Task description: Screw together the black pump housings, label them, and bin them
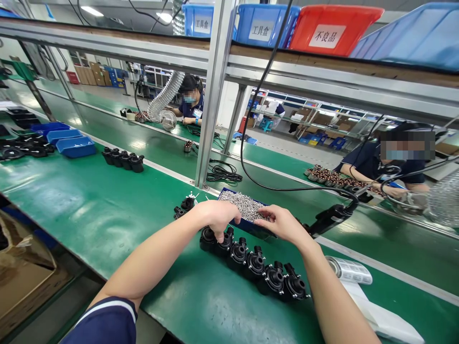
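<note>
A row of several black plastic pump housings point(255, 265) lies on the green bench in front of me. My left hand point(214, 216) rests on the leftmost housing, fingers curled down onto it. My right hand point(283, 223) reaches into a blue tray of small silver screws point(244, 205) just behind the row, fingertips pinched among the screws; whether it holds one is hidden. A black electric screwdriver point(328, 219) lies to the right of the tray, its cable running up.
A second row of black housings point(124, 159) and blue trays point(76, 146) sit at the left. A metal post point(211, 110) stands behind the screw tray. White label rolls point(349, 271) lie at the right. Two other people work across the belt.
</note>
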The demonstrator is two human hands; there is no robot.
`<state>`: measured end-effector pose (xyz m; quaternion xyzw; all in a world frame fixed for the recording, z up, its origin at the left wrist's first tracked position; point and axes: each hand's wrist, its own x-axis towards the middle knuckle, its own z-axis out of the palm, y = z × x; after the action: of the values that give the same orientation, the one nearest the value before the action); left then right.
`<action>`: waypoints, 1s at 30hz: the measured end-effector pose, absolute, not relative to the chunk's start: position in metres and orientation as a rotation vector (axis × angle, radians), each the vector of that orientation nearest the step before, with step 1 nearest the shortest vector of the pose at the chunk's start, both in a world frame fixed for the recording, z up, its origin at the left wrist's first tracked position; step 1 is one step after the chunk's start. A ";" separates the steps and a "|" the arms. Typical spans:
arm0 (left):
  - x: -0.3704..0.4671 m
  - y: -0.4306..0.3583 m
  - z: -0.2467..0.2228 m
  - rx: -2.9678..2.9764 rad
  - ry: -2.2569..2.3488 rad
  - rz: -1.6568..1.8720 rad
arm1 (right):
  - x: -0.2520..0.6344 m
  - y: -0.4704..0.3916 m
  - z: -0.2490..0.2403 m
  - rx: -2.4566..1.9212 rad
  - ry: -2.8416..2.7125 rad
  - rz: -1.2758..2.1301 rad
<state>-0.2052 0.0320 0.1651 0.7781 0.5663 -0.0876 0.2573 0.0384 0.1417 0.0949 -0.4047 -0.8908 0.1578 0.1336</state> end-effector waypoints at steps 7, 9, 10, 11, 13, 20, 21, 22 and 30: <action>-0.205 0.032 0.165 2.127 1.545 -0.270 | 0.040 0.141 0.095 -1.132 -2.587 0.466; -0.205 0.032 0.164 2.131 1.542 -0.273 | 0.041 0.142 0.094 -1.128 -2.585 0.469; -0.204 0.033 0.164 2.130 1.542 -0.272 | 0.041 0.142 0.093 -1.122 -2.585 0.475; -0.204 0.033 0.164 2.128 1.540 -0.269 | 0.040 0.142 0.093 -1.111 -2.587 0.485; -0.202 0.033 0.163 2.123 1.534 -0.275 | 0.039 0.143 0.092 -1.085 -2.593 0.517; -0.209 0.037 0.163 2.141 1.495 -0.236 | 0.036 0.143 0.089 -1.050 -2.571 0.541; -0.212 0.038 0.162 2.138 1.473 -0.214 | 0.036 0.143 0.089 -1.057 -2.565 0.532; -0.215 0.040 0.160 2.133 1.457 -0.191 | 0.035 0.142 0.089 -1.061 -2.561 0.528; -0.213 0.062 0.134 1.879 1.537 0.498 | 0.032 0.139 0.088 -1.049 -2.426 0.580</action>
<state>-0.2128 0.0625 0.1338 0.7169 0.5864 0.1899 0.3259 0.0322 0.1386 0.0875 -0.3784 -0.8754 0.2093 0.2159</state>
